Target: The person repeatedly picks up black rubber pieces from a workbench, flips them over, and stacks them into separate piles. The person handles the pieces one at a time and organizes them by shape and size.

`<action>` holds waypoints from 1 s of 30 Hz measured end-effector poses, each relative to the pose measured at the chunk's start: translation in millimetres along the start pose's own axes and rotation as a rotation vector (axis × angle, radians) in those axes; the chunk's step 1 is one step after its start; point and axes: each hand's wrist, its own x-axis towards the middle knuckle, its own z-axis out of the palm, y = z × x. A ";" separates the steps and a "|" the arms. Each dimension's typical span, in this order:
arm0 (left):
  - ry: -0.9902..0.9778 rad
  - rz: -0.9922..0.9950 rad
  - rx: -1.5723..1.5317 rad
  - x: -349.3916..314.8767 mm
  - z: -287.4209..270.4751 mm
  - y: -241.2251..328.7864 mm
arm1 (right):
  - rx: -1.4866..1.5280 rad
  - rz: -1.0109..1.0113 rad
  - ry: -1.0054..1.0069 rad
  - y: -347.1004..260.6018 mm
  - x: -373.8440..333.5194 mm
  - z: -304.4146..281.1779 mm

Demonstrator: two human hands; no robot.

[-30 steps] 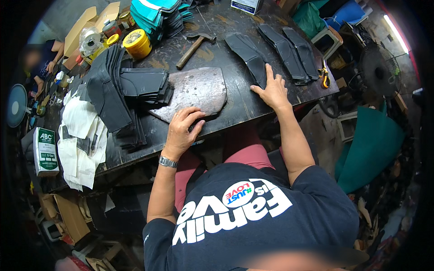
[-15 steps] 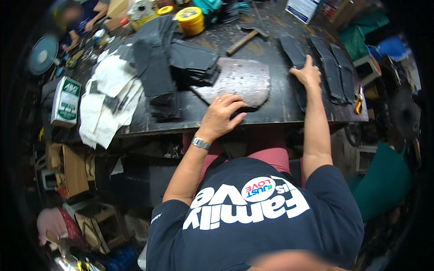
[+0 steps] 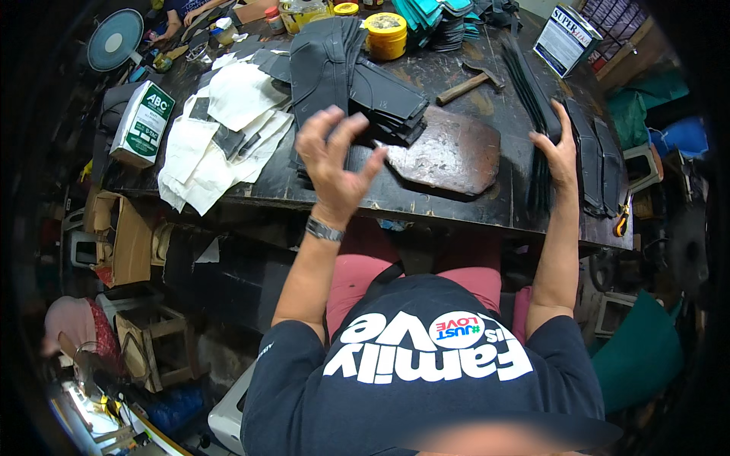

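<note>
left hand (image 3: 333, 161) slightly blurred, co-worker (image 3: 182, 7) cut off above

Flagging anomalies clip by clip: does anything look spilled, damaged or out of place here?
Yes, mildly: irregular flat white sheets lie heaped untidily at the left, some overhanging the front edge of the scuffed black table. I see no spill.
</note>
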 end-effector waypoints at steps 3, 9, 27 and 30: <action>-0.047 -0.046 0.267 30.1 -1.7 -27.2 | 0.026 -0.222 -0.066 -51.5 13.9 57.8; -0.338 -0.189 0.198 49.3 8.0 -63.7 | 0.041 -0.522 -0.217 -136.7 66.6 164.9; -0.399 -0.177 0.043 24.2 -0.2 -95.1 | -0.489 -0.658 -0.401 -182.2 122.5 308.5; -0.420 -0.143 0.057 25.0 -1.0 -92.7 | -0.457 -0.597 -0.433 -179.1 127.7 302.9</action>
